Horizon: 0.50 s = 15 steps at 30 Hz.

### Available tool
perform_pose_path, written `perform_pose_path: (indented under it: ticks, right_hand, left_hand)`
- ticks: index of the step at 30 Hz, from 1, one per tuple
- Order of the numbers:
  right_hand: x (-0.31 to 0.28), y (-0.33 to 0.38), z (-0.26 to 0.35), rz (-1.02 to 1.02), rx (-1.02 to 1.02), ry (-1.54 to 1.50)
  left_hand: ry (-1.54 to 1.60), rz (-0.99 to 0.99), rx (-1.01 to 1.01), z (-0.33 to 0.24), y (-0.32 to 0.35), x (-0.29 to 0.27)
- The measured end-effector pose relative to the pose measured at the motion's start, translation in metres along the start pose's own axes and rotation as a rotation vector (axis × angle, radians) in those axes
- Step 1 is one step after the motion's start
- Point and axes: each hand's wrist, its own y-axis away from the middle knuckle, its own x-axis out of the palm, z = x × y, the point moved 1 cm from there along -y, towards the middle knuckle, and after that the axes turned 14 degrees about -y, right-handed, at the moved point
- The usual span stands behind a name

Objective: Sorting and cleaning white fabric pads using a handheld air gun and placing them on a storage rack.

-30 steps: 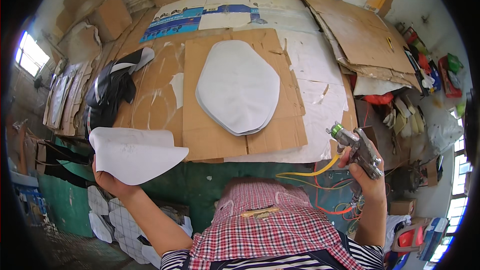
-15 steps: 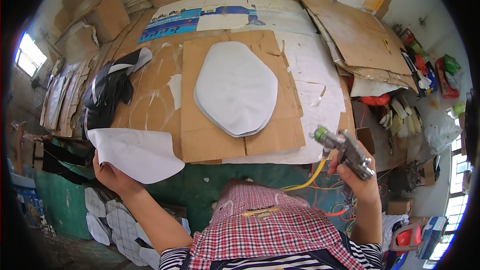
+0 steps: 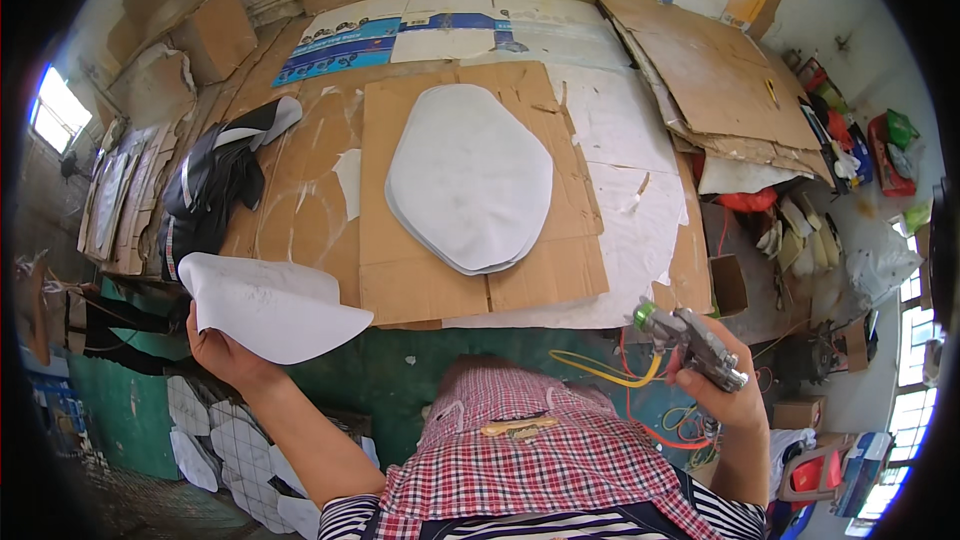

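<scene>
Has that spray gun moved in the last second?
Yes. Judged against the cardboard sheet under the white stack, the spray gun in the right hand has shifted lower in the view and slightly left.

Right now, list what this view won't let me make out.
Head view:
Left grip: partly hidden by the white sheet it holds.
Spray gun: handle mostly covered by the right grip.
White stack: piece count, lower ones hidden beneath the top.
Right window: cut off by the picture's dark rim.
</scene>
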Motion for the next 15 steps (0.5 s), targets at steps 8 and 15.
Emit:
perform_pose_path:
  ticks: [8, 15]
  right_hand:
    - [-0.005, -0.001, 0.003, -0.045, -0.028, -0.036]
    - [0.001, -0.013, 0.002, -0.061, -0.088, -0.060]
  left_hand:
    - [-0.583, -0.415, 0.205, 0.004, 0.012, 0.006]
    - [-0.129, -0.204, 0.055, 0.000, 0.013, 0.023]
